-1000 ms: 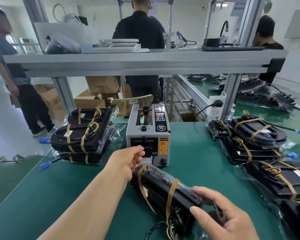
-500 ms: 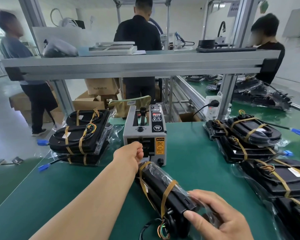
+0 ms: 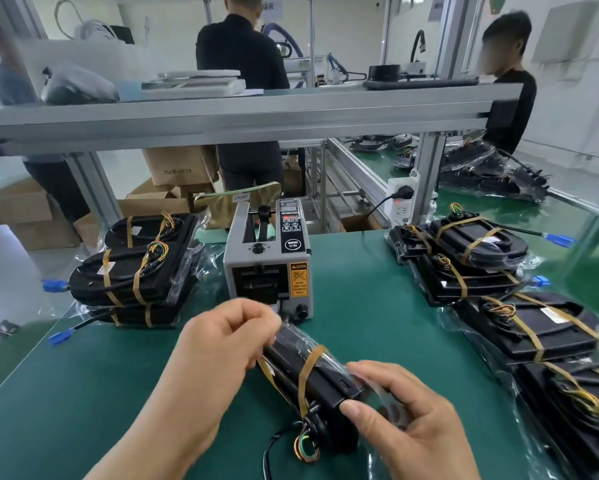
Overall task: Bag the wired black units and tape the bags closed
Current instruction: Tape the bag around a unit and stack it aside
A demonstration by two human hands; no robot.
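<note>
A black wired unit [image 3: 320, 377] bound with brown bands lies in a clear plastic bag on the green mat, tilted on its edge, coloured wires showing at its near end. My left hand [image 3: 221, 344] has its fingers curled at the bag's far end, pinching something thin there; whether it is tape or bag film I cannot tell. My right hand [image 3: 405, 424] grips the near end of the bagged unit, thumb across the top. The grey tape dispenser [image 3: 268, 261] stands just behind my left hand.
A stack of bagged units [image 3: 131, 271] with blue connectors lies at the left. Several more bagged units [image 3: 505, 296] lie in a row along the right. A metal shelf frame [image 3: 242, 116] spans overhead. Three people stand beyond the bench, near cardboard boxes.
My left hand has drawn back from the dispenser's mouth to the far end of the bagged unit. My right hand kept its grip on the near end, and the unit shifted slightly.
</note>
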